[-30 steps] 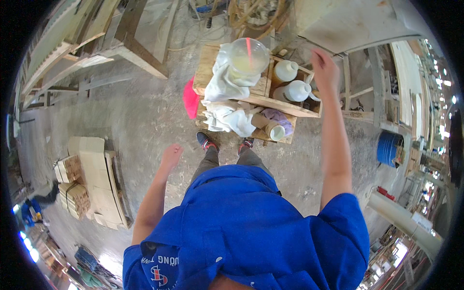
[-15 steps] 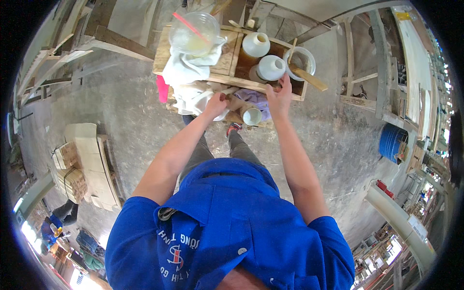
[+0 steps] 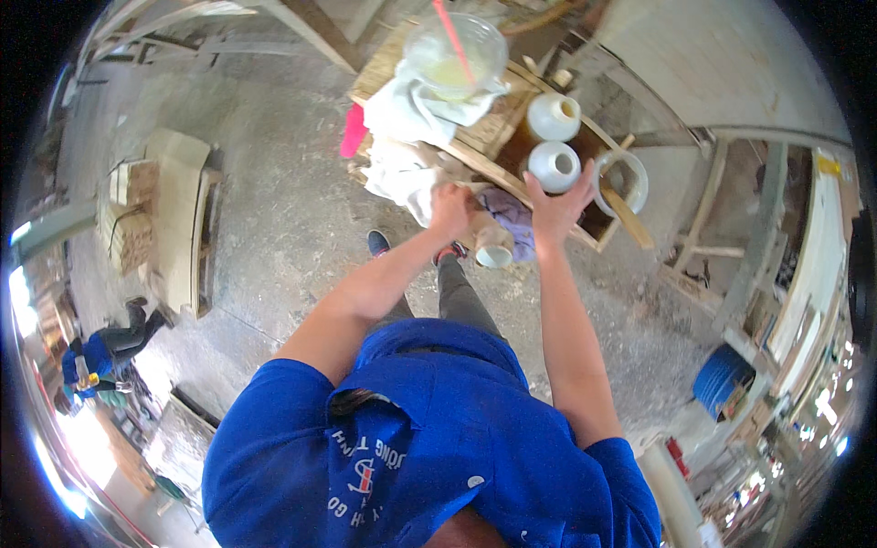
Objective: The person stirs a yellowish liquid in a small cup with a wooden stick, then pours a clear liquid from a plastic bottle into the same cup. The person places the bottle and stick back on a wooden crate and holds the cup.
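Standing mouth-up, long axis vertical, white bottle [image 3: 554, 168]; right hand [image 3: 559, 212] spread beside it; left hand [image 3: 449, 212], grip unclear

Bare hands at a wooden stand [image 3: 489, 167] with bottles and cloths.
The right hand [image 3: 559, 208] has thumb and fingers on either side of the nearer white bottle [image 3: 554, 167], over the stand's near edge; the left hand [image 3: 451, 210] is at a crumpled cloth [image 3: 397, 179] below that edge, its grip unclear. A clear tub [image 3: 429, 68] sits toward the left edge.
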`<state>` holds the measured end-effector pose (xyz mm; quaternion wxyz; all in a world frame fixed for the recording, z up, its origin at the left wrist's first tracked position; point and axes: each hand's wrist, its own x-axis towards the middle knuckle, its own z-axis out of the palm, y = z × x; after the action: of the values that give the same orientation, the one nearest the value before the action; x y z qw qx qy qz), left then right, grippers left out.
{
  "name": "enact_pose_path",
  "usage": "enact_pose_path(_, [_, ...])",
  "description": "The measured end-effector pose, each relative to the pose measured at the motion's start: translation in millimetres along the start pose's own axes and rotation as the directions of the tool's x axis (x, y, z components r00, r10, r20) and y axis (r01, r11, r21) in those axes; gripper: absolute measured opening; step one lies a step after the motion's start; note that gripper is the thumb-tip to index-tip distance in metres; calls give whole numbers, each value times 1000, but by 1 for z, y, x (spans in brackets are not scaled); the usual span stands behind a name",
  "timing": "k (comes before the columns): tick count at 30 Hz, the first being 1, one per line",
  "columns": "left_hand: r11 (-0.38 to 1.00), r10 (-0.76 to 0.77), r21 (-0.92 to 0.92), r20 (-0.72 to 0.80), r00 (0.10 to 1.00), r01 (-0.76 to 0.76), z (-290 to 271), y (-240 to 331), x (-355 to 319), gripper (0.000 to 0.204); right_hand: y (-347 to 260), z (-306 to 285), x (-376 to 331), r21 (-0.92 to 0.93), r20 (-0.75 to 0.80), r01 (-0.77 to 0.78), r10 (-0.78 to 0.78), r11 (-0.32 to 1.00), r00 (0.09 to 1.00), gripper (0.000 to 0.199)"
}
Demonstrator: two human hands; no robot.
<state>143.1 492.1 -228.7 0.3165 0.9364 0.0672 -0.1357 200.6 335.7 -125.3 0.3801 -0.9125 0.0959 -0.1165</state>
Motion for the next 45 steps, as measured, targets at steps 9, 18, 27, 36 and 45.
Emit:
enact_pose_path(9, [720,-171,-574,397,902,389,9,-2,-37,43,-13,17,1,-29,40,186,-185,982,982,92])
enact_pose_path(18, [-13,-194,-871,484,853,491,-97,-63,-83,38,-48,-26,-4,310,-108,223,-199,924,974,92])
enact_pose_path(27, [-473,-257,-843,409,875,256,-211,-130,-164,49,-118,-49,-11,460,-246,366,-279,809,928,97])
enact_pose_path(36, [-478,-236,-872,16,972,-102,-295,-152,-185,44,-125,0,-32,461,-273,385,-285,799,919,94])
enact_pose_path(45, [-510,-180,-859,63,982,-38,-310,-148,-204,37,-109,36,-22,497,-161,37,51,867,986,91])
